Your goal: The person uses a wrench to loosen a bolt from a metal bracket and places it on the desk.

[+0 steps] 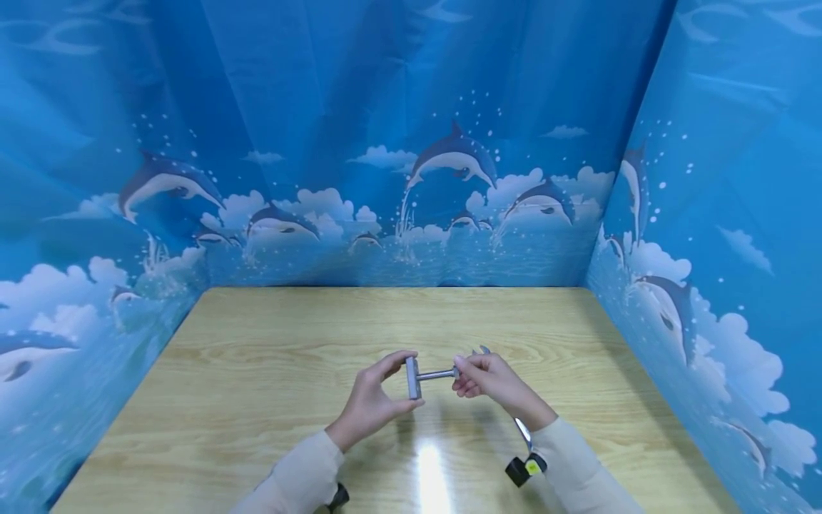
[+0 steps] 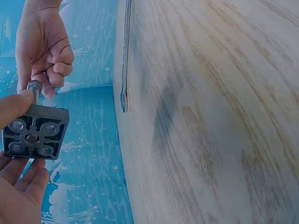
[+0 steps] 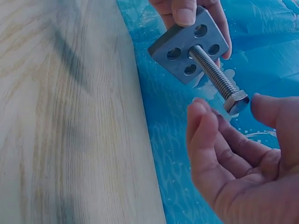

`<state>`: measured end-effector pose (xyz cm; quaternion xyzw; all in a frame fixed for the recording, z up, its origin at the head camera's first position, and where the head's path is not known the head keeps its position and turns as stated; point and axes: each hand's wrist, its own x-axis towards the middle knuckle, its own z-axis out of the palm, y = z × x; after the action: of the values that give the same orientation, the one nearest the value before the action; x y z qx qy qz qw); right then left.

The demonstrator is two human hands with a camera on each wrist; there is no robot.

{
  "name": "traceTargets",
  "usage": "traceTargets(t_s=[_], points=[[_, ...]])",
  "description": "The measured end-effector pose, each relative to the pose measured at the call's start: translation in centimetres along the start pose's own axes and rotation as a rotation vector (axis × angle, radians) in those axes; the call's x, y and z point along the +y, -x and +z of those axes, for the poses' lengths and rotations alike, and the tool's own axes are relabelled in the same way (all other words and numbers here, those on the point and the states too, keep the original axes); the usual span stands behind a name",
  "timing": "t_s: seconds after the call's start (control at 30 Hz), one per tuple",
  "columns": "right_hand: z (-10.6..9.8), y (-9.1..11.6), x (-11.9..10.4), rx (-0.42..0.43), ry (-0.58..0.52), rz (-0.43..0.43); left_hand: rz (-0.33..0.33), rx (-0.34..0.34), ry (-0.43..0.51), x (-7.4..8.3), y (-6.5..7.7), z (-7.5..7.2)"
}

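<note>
My left hand (image 1: 372,403) grips a square grey metal plate (image 1: 412,380) by opposite edges, thumb on one side and fingers on the other. Several round holes pierce the plate (image 3: 186,39), as the right wrist view shows. A threaded hex bolt (image 3: 215,72) runs through its centre, and the bolt's tip shows on the ribbed face in the left wrist view. Around the hex head (image 3: 237,102) hover the loosely bent thumb and fingers of my right hand (image 1: 491,382); the right wrist view shows a small gap between thumb and head.
A metal wrench (image 1: 523,432) lies on the wooden table (image 1: 270,343), partly hidden beneath the right hand and forearm. Blue dolphin-printed sheets (image 1: 359,86) enclose the table at the back and sides. Black wrist camera parts (image 1: 516,471) hang under the right sleeve.
</note>
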<state>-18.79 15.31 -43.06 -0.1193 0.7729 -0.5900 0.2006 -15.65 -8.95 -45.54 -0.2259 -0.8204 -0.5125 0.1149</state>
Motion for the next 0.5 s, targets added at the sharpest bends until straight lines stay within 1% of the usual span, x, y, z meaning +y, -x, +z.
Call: traceTargets(t_s=[0.17, 0.27, 0.3, 0.4, 0.5], points=[[-0.1, 0.1, -0.3, 0.007, 0.025, 0.004, 0.002, -0.004, 0.003, 0.0, 0.0, 0.0], [0.0, 0.1, -0.5, 0.027, 0.047, -0.014, -0.001, -0.008, 0.004, 0.0, 0.0, -0.1], [0.0, 0.1, -0.5, 0.039, 0.061, -0.031, -0.004, -0.007, 0.005, 0.0, 0.0, -0.1], [0.4, 0.2, -0.3, 0.114, 0.135, -0.139, -0.011, 0.001, 0.012, 0.0, 0.0, -0.1], [1.0, 0.2, -0.1, 0.216, 0.232, -0.308, -0.014, 0.023, 0.031, 0.0, -0.1, -0.1]])
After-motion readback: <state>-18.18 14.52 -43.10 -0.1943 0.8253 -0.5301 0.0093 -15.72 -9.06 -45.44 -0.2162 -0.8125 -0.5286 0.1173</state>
